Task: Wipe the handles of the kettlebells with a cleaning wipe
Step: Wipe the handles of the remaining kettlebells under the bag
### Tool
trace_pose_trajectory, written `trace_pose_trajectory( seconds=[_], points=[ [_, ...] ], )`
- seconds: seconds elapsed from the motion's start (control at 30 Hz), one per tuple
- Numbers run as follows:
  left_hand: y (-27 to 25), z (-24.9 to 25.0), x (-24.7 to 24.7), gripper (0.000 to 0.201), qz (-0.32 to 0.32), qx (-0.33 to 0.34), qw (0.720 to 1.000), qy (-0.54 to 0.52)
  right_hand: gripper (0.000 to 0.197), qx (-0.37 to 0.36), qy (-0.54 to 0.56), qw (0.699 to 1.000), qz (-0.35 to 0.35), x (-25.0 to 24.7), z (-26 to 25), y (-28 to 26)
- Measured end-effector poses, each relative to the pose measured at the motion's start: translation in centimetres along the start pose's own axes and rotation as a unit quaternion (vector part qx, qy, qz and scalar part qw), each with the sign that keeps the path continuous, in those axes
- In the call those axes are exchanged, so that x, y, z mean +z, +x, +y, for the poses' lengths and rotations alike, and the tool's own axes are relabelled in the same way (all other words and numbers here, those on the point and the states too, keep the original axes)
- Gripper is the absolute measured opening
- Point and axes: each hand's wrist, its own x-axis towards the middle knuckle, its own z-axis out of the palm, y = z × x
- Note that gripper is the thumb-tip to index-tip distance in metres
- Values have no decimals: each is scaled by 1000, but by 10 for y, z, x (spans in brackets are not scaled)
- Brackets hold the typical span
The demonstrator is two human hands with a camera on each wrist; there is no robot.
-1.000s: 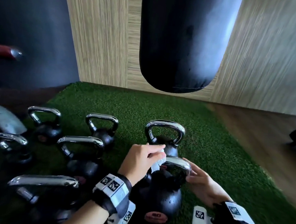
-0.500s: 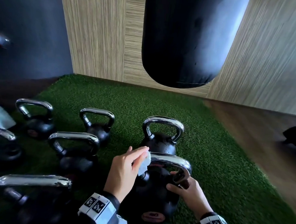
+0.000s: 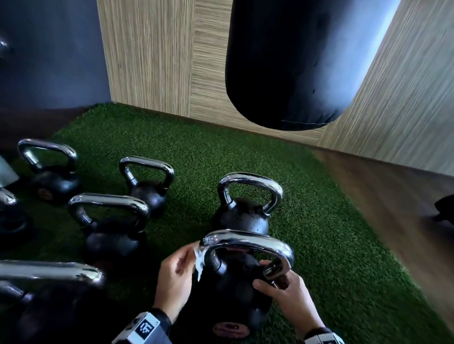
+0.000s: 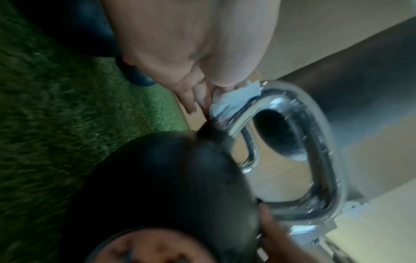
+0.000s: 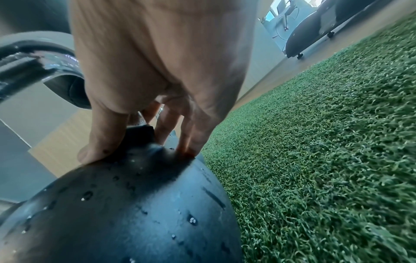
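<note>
A black kettlebell [image 3: 228, 292] with a chrome handle [image 3: 247, 243] stands on the green turf in front of me. My left hand [image 3: 178, 273] pinches a white cleaning wipe [image 3: 198, 258] against the handle's left leg; the left wrist view shows the wipe [image 4: 234, 101] pressed on the chrome handle [image 4: 315, 160]. My right hand [image 3: 284, 291] grips the base of the handle's right leg, thumb on the black body [image 5: 126, 204] and fingers [image 5: 189, 135] behind the leg.
Several more chrome-handled kettlebells stand on the turf [image 3: 322, 259]: one just behind [image 3: 244, 213], others to the left [image 3: 114, 233] [image 3: 147, 187] [image 3: 48, 175] [image 3: 36, 306]. A black punching bag [image 3: 295, 55] hangs ahead. Wood floor [image 3: 405, 211] lies to the right.
My left hand with the wipe has slid from the top left of the handle down its left leg. My right hand has moved from beside the handle to gripping its right leg.
</note>
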Motion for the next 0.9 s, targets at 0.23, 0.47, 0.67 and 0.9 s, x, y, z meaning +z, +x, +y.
trace_pose_trajectory(
  seconds=[0.23,0.47,0.67,0.9],
  points=[
    [-6,2,-4,24,-97,-56,993,-39,57,-1,-22,999,-29,-6,-1,9],
    [-26,6,5,13,-24,41,990,134,61,8,-52,998,-19,-5,-6,10],
    [-12,3,9,27,29,76,980,184,59,28,-177,984,12,-16,-10,-1],
    [43,1,43,31,0,80,974,213,26,-168,-332,927,-53,-13,-14,-40]
  ],
)
